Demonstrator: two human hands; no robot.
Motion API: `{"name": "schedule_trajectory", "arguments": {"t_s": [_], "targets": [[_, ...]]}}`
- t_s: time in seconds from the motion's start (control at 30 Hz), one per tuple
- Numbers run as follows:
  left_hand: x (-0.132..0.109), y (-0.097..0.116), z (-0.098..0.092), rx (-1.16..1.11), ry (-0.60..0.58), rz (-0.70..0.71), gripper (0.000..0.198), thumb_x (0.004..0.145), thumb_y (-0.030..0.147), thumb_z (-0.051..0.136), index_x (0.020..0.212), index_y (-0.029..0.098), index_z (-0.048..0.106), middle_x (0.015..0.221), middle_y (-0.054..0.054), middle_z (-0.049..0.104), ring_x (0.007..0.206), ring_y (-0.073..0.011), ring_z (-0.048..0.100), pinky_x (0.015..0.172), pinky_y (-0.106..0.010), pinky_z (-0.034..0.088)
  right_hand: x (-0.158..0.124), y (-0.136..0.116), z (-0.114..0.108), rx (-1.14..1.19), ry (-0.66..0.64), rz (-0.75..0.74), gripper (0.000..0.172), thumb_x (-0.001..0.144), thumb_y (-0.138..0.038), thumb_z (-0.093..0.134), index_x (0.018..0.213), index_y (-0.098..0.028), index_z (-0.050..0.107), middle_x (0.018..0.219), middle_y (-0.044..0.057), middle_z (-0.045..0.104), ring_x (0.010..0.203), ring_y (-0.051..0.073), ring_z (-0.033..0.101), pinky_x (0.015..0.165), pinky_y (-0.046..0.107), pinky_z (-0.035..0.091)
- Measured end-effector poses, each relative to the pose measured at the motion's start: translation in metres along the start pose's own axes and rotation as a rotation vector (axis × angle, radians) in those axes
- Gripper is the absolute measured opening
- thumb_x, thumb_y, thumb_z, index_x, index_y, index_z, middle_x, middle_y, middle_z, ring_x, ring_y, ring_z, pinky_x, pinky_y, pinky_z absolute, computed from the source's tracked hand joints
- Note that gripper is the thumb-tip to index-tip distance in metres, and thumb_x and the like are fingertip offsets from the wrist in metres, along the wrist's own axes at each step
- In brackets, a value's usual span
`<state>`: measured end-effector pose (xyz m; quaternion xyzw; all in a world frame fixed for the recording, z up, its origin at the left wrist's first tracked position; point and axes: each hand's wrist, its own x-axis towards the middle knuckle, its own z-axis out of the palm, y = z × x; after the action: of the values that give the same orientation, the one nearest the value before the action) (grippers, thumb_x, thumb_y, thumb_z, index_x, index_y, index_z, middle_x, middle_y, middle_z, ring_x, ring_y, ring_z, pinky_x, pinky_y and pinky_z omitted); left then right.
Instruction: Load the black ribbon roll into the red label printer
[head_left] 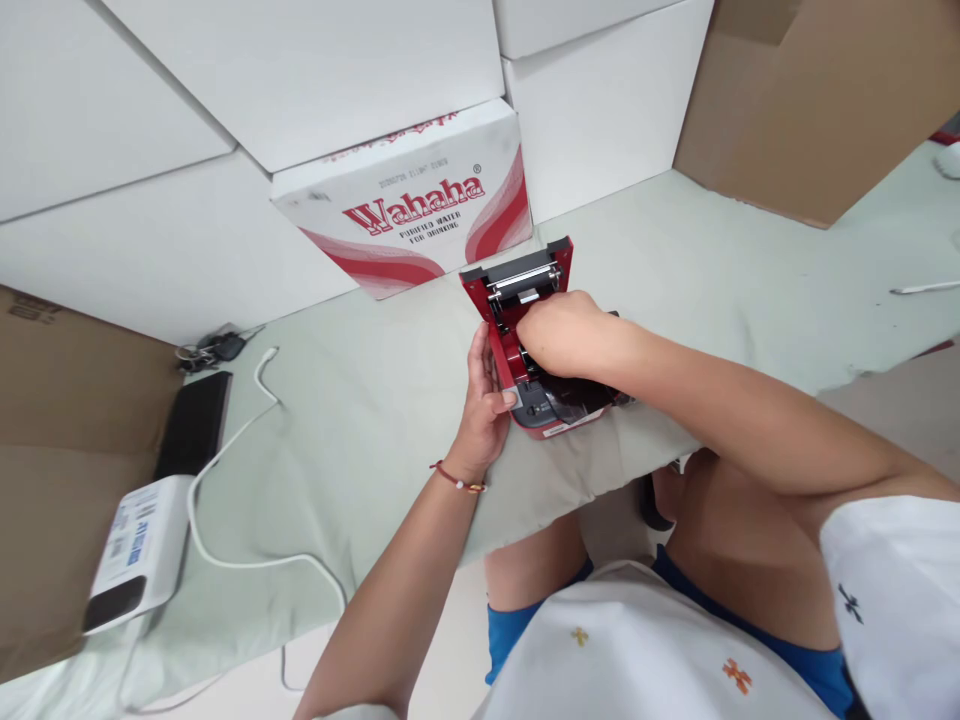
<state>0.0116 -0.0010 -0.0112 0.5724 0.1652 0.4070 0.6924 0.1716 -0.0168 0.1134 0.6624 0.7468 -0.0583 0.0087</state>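
Observation:
A red and black machine that looks like a small label printer (536, 412) rests near the table's front edge, its lid (517, 280) tipped up at the back. Inside the lid a metal rod and a dark roller show. Glossy black film (574, 397) lies over the front part of the machine. My left hand (487, 405) grips the left side, thumb on the front corner and fingers along the outer wall. My right hand (566, 335) reaches into the opened body with curled fingers. Its fingertips, and whatever they hold, are hidden behind the hand.
Behind the machine stands a white and red Wahaha water carton (420, 215) against stacked white boxes (600, 110). Brown cartons (817, 100) flank the table (352, 430). At left lie a white cable (247, 565), a white device (142, 550), a black flat object (193, 425) and keys (217, 347).

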Motion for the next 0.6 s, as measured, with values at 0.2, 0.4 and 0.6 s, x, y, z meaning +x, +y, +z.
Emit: {"name": "schedule_trajectory", "arguments": {"t_s": [0.2,0.4,0.6], "targets": [[0.002,-0.002,0.000,-0.014,-0.003,0.027,0.098,0.077,0.060,0.087,0.161,0.044,0.040,0.176,-0.001,0.034,0.165,-0.0356,0.028,0.135,-0.054,0.029,-0.049,0.004,-0.037,0.022,0.031,0.055,0.021,0.096,-0.025,0.066,0.110,-0.019,0.081,0.101,0.012,0.080,0.091,0.029,0.074,0.076,0.037,0.050],[0.003,-0.002,-0.001,-0.048,0.018,0.023,0.095,0.074,0.057,0.089,0.158,0.044,0.045,0.174,-0.001,0.038,0.163,-0.0346,0.033,0.132,-0.051,0.036,-0.114,0.102,-0.064,0.073,-0.051,0.147,0.043,0.100,-0.048,0.067,0.133,-0.020,0.076,0.111,0.009,0.079,0.095,0.026,0.070,0.081,0.040,0.050],[0.003,-0.002,-0.002,-0.045,0.006,0.019,0.091,0.076,0.054,0.089,0.156,0.046,0.047,0.174,0.001,0.038,0.163,-0.0322,0.031,0.132,-0.049,0.035,-0.097,0.157,-0.002,-0.040,-0.329,0.464,0.036,0.097,-0.027,0.062,0.129,-0.021,0.078,0.120,0.013,0.079,0.107,0.031,0.071,0.082,0.040,0.050]]}}
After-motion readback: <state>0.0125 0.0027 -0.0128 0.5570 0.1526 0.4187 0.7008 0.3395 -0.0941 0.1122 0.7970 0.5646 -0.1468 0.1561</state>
